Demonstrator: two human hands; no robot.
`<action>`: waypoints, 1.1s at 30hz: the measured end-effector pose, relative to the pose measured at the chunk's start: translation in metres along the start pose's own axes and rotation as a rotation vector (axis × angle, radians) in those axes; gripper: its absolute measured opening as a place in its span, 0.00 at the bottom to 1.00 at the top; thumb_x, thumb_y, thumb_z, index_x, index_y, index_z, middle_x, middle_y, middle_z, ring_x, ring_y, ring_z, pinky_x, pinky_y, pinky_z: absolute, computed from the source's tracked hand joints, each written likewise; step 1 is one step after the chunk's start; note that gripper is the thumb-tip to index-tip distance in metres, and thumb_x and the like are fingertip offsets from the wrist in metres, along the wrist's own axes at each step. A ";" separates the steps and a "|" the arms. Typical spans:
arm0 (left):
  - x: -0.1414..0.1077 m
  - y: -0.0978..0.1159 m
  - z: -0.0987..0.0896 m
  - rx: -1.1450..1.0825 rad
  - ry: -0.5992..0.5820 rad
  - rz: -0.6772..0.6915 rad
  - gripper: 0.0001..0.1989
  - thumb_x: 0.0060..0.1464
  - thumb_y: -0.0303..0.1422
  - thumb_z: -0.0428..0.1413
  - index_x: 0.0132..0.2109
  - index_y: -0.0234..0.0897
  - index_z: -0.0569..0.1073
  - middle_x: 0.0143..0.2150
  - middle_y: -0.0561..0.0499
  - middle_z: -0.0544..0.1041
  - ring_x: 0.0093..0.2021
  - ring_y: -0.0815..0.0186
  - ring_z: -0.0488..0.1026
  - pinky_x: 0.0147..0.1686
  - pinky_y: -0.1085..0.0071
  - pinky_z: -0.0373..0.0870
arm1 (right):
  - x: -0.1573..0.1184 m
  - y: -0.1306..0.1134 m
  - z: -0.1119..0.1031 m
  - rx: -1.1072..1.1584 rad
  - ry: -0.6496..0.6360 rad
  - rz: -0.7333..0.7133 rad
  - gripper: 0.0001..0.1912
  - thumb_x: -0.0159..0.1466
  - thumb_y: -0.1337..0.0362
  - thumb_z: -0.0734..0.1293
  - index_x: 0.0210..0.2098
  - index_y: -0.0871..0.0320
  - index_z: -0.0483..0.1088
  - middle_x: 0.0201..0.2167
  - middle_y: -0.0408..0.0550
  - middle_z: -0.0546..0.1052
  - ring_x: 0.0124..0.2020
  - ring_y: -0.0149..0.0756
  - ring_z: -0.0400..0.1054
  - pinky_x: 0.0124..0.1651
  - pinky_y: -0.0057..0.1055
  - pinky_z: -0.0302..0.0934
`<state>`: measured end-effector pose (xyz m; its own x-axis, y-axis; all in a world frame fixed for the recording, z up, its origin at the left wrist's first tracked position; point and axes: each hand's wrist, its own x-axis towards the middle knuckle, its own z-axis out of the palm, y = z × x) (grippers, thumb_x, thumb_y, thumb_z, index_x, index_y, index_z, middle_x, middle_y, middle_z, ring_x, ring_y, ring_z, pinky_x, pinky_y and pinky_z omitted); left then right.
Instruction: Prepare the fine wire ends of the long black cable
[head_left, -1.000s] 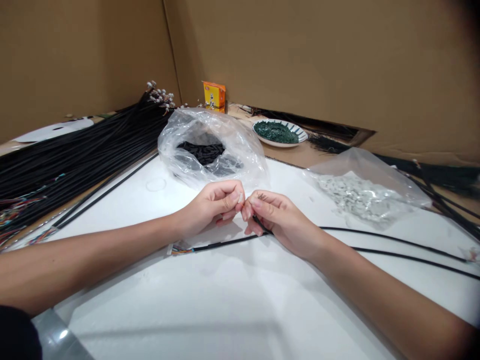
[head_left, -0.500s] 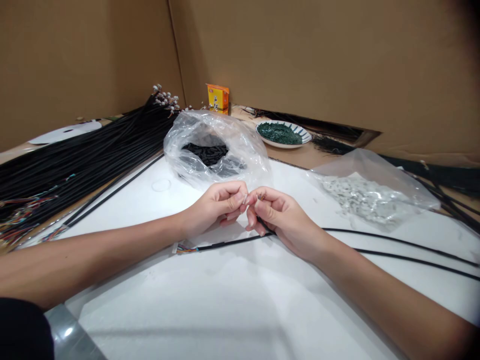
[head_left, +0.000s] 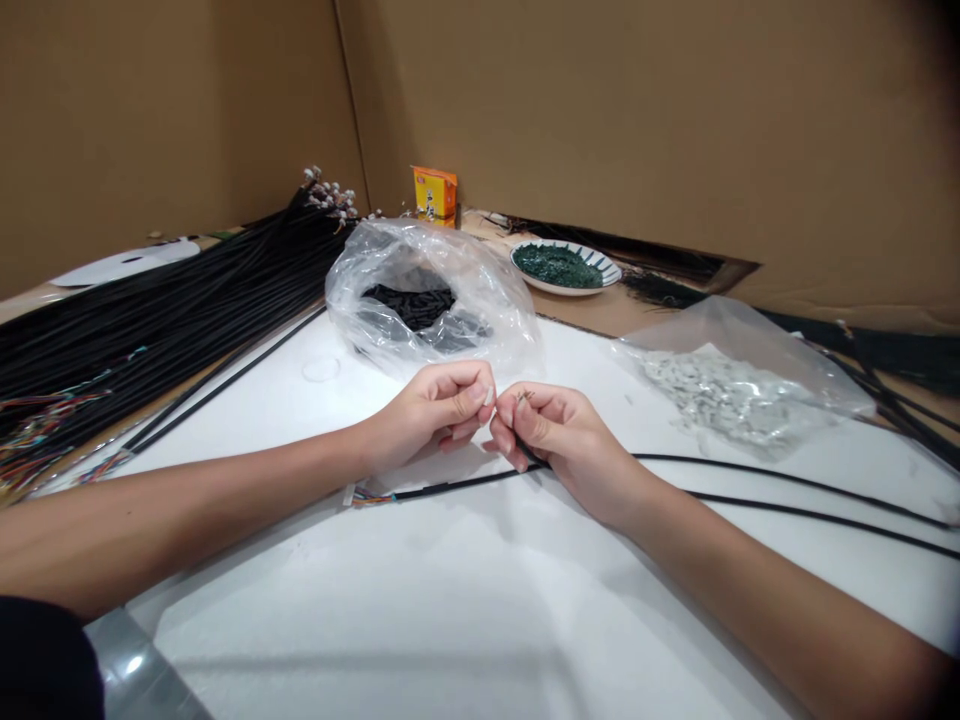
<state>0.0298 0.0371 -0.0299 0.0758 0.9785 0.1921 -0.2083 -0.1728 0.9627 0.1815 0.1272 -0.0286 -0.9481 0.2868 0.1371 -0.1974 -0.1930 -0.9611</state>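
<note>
Between thumb and index finger, my left hand [head_left: 442, 410] pinches a small white connector housing [head_left: 489, 395]. Just right of it, the fingers of my right hand [head_left: 566, 435] close on a black cable [head_left: 528, 452], whose thin wire ends [head_left: 523, 396] poke out above the thumb. The two hands' fingertips almost meet over the white tabletop [head_left: 360, 610]. Below them lies another black cable [head_left: 457, 484], with coloured wires and a white connector [head_left: 349, 495] at its left end.
A clear bag of black pieces [head_left: 412, 305] stands behind my hands. To the right lies a bag of white connectors [head_left: 735, 400]. Bundled black cables [head_left: 150, 320] fill the left side. A plate of dark green material [head_left: 559, 268] and an orange-yellow packet [head_left: 435, 195] are at the back.
My right hand has shifted slightly down, and its fingertips have come a little away from the connector housing. More of the housing shows in my left hand, which stays nearly in place.
</note>
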 end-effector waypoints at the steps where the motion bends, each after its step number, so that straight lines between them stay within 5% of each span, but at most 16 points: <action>1: 0.000 0.000 0.000 -0.005 -0.002 0.002 0.12 0.58 0.35 0.51 0.29 0.33 0.63 0.18 0.59 0.59 0.17 0.77 0.54 0.18 0.78 0.49 | 0.000 0.000 0.001 -0.002 0.011 -0.009 0.13 0.63 0.59 0.66 0.27 0.61 0.67 0.24 0.41 0.69 0.22 0.23 0.59 0.29 0.23 0.54; 14: -0.001 0.001 0.001 -0.014 0.001 -0.002 0.13 0.58 0.36 0.52 0.28 0.33 0.63 0.18 0.59 0.58 0.17 0.77 0.53 0.18 0.78 0.48 | 0.001 -0.003 0.008 0.034 0.168 0.031 0.12 0.61 0.61 0.65 0.24 0.60 0.66 0.21 0.41 0.67 0.20 0.24 0.57 0.25 0.24 0.51; 33: -0.001 0.001 0.002 -0.006 0.003 -0.007 0.13 0.59 0.36 0.51 0.29 0.33 0.64 0.18 0.57 0.60 0.16 0.77 0.55 0.18 0.78 0.48 | 0.004 -0.006 0.010 -0.007 0.115 0.078 0.15 0.63 0.64 0.62 0.20 0.61 0.65 0.18 0.42 0.70 0.22 0.26 0.62 0.28 0.24 0.57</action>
<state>0.0313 0.0356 -0.0291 0.0746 0.9799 0.1852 -0.2136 -0.1658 0.9628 0.1765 0.1205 -0.0202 -0.9255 0.3772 0.0340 -0.1224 -0.2129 -0.9694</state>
